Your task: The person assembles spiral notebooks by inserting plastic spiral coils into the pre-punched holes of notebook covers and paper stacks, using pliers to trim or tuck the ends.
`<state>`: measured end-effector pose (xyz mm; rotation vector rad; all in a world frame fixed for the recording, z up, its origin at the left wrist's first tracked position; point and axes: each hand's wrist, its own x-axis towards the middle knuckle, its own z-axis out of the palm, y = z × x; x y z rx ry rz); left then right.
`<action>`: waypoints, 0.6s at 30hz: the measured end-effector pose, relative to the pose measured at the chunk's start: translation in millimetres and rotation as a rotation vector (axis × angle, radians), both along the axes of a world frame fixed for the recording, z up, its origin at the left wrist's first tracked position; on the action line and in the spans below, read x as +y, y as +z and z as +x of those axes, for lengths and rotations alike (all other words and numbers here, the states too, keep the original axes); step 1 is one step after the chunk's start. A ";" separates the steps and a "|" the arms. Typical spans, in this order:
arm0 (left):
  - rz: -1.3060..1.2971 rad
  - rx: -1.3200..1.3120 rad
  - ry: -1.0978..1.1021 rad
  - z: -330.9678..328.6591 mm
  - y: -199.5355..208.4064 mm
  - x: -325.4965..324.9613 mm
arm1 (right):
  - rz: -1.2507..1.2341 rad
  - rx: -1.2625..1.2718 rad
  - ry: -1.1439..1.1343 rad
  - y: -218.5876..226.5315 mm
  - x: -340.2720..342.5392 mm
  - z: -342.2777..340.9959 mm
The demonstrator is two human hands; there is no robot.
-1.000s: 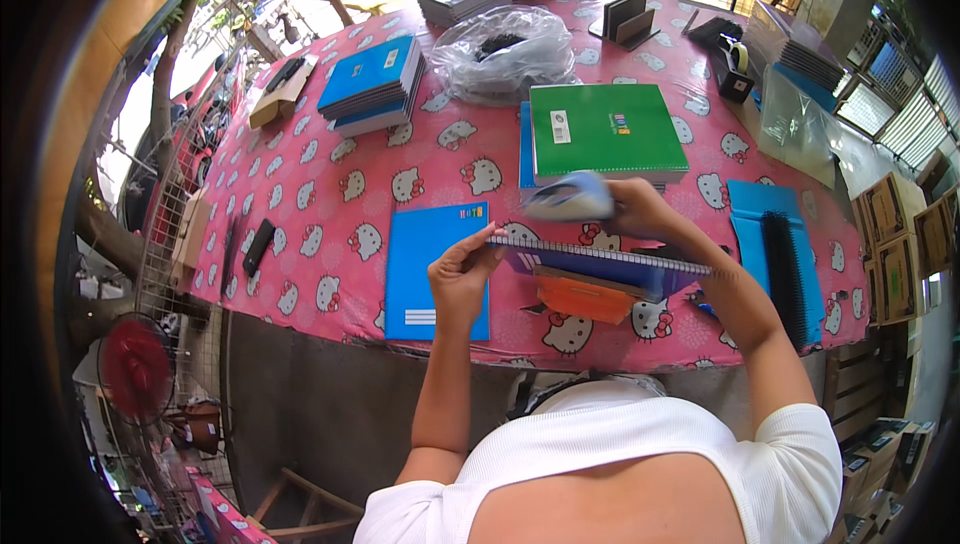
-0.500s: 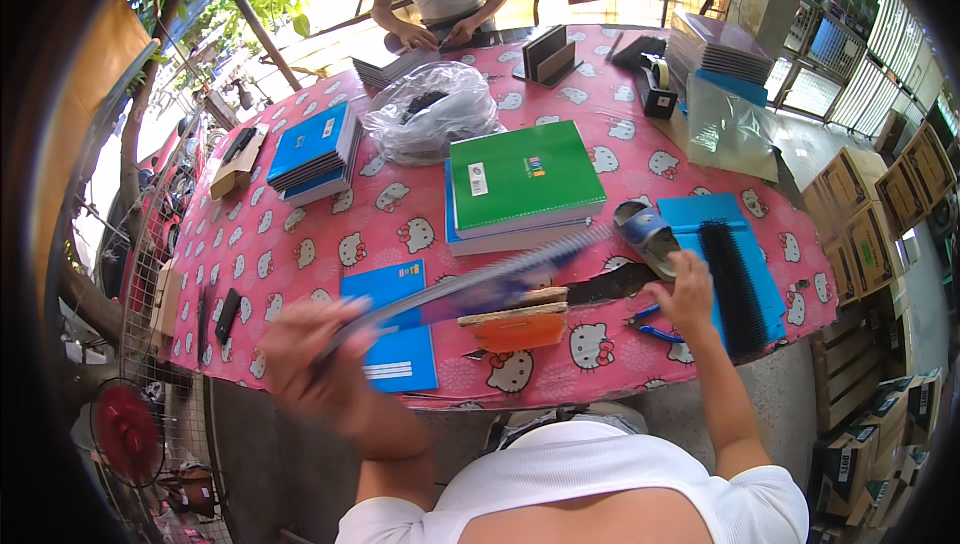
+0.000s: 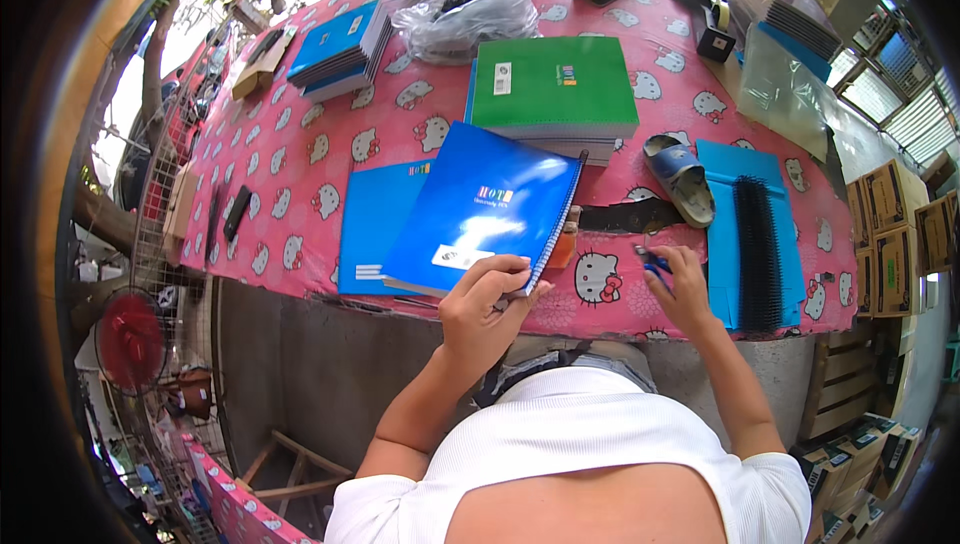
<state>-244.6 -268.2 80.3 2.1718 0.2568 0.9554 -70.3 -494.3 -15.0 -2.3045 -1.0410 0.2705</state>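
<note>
My left hand (image 3: 490, 312) pinches the lower right corner of a blue spiral notebook (image 3: 440, 219), by its coil edge. The notebook lies tilted, overlapping a flat blue cover (image 3: 372, 229) on the table. Over at the right, my right hand (image 3: 682, 292) has its fingers closed around small blue-handled pliers (image 3: 655, 262), jaws pointing away from me. Beyond the pliers lies a blue-grey slipper (image 3: 682, 182). Beside that hand, a bundle of black plastic coils (image 3: 758, 254) rests on blue sheets (image 3: 718, 169). An orange block (image 3: 565, 246) is mostly hidden by the notebook.
A stack of notebooks with a green cover (image 3: 555, 84) stands behind. Farther back are a clear plastic bag (image 3: 465, 14), a blue notebook stack (image 3: 340, 44), a tape dispenser (image 3: 715, 34) and clear sheets (image 3: 785, 89). Another person's hands show at the far edge. Cardboard boxes (image 3: 885, 234) stand right.
My left hand has brought the raised notebook down and rightward, its cover now facing up. My right hand has closed on the pliers, which lay on the table. The view has tilted lower.
</note>
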 end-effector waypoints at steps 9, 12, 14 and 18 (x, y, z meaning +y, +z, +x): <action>-0.012 -0.048 -0.023 -1.9 -10.8 -9.4 | 0.400 -0.061 0.321 105.0 51.5 -55.3; -0.012 -0.049 -0.021 -2.4 -11.0 -8.5 | 0.397 -0.061 0.332 100.0 55.4 -57.8; -0.016 -0.057 -0.015 -5.2 -13.1 -6.8 | 0.362 0.582 0.301 86.8 55.1 -49.6; 0.088 -0.126 -0.105 -4.7 -8.4 2.8 | 0.408 2.009 0.308 63.8 60.6 -44.0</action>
